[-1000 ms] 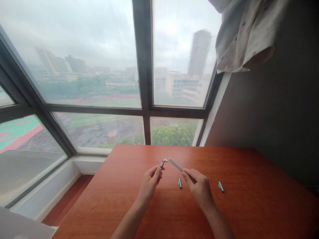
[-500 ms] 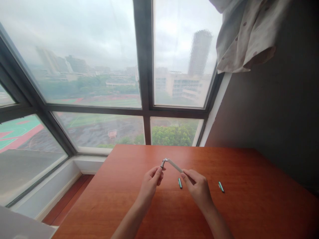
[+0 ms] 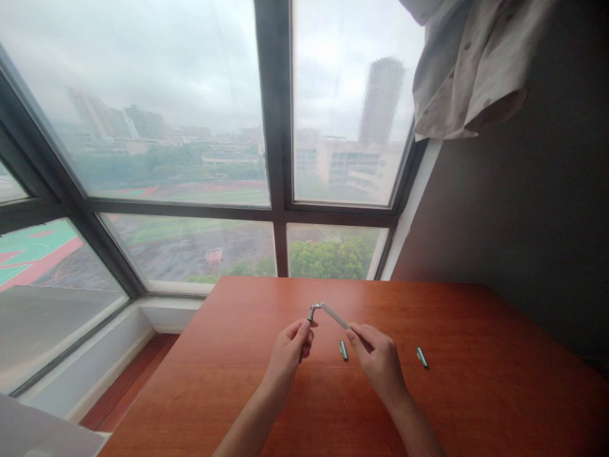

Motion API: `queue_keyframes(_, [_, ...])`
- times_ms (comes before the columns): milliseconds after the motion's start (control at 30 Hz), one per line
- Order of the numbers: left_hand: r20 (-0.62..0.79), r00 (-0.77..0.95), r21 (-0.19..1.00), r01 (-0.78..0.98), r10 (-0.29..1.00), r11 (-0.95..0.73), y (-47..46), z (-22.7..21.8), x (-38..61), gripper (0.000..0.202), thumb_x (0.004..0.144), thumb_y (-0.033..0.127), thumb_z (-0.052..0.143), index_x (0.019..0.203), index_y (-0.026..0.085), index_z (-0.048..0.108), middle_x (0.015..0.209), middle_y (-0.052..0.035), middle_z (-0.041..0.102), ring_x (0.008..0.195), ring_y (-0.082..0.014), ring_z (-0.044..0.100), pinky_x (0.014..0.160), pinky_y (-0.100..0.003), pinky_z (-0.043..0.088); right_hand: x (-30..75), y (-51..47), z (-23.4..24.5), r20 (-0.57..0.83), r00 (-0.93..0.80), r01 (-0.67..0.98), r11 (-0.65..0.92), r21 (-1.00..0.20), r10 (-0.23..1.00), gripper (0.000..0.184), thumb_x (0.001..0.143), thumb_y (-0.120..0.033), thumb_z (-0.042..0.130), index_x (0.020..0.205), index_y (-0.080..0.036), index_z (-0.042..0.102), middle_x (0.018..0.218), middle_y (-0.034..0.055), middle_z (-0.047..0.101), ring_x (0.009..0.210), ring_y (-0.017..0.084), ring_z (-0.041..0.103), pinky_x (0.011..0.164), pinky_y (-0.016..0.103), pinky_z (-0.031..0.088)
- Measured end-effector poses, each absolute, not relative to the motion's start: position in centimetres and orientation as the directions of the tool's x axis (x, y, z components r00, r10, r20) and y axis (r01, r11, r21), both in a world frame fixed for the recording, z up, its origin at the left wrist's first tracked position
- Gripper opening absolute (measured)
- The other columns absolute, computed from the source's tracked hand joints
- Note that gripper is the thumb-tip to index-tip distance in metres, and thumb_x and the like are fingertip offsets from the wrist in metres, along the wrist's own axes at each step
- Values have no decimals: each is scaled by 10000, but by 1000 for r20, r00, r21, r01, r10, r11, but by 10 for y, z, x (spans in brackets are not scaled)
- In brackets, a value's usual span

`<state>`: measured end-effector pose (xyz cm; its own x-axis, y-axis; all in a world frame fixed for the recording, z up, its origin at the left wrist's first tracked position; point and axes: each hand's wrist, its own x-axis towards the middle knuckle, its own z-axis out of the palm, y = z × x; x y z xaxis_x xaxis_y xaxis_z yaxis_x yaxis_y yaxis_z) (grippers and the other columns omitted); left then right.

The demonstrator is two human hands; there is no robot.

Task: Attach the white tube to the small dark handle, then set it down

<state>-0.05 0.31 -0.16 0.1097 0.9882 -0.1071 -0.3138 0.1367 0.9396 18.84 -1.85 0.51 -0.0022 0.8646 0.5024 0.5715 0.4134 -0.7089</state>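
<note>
My left hand (image 3: 290,346) is closed around a slim razor handle (image 3: 311,313) with a shiny bent metal neck. Its dark lower end shows below my fingers. In my right hand (image 3: 375,352), pinched between thumb and fingers, is a pale grey flat stick (image 3: 335,315) slanting up to the left. The stick's far end sits right beside the head of the handle; whether they touch I cannot tell. Under the stick, a small green and black razor cartridge (image 3: 343,350) lies on the table. Another razor cartridge (image 3: 422,357) lies to the right of my right hand.
Both hands are above a reddish-brown wooden table (image 3: 228,393). Behind it stand large windows with dark frames (image 3: 280,212). A light shirt (image 3: 469,70) hangs at the upper right before a dark grey wall (image 3: 499,209). A white ledge (image 3: 171,315) runs along the left.
The razor handle has shifted slightly in my left hand, its dark lower end now showing below the fingers. My right hand has barely moved.
</note>
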Motion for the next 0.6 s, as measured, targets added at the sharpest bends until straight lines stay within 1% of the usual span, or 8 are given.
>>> queue_keyframes(233, [-118, 113, 934, -324, 987, 149, 3, 0, 0, 421, 680, 514, 695, 848, 130, 655, 566, 46, 460, 455, -58, 348, 444, -208, 207, 188, -20, 9, 485, 13, 527, 406, -747, 874, 266, 901, -327, 502, 841, -157, 697, 745, 64, 680, 681, 185, 623, 620, 235, 450])
queue_keyframes(400, [-125, 103, 935, -320, 987, 152, 2, 0, 1, 420, 676, 508, 702, 856, 131, 657, 568, 44, 463, 456, -62, 353, 444, -210, 205, 187, -20, 9, 472, -22, 523, 412, -746, 881, 265, 902, -321, 499, 812, -162, 692, 707, 48, 663, 644, 171, 606, 584, 225, 427])
queue_keyframes(600, [-127, 104, 936, -316, 986, 154, 2, 1, 1, 434, 667, 517, 704, 854, 128, 659, 567, 42, 466, 450, -61, 351, 442, -209, 202, 187, -20, 9, 475, -11, 524, 410, -747, 880, 257, 901, -313, 499, 836, -162, 696, 732, 52, 674, 667, 175, 617, 611, 227, 438])
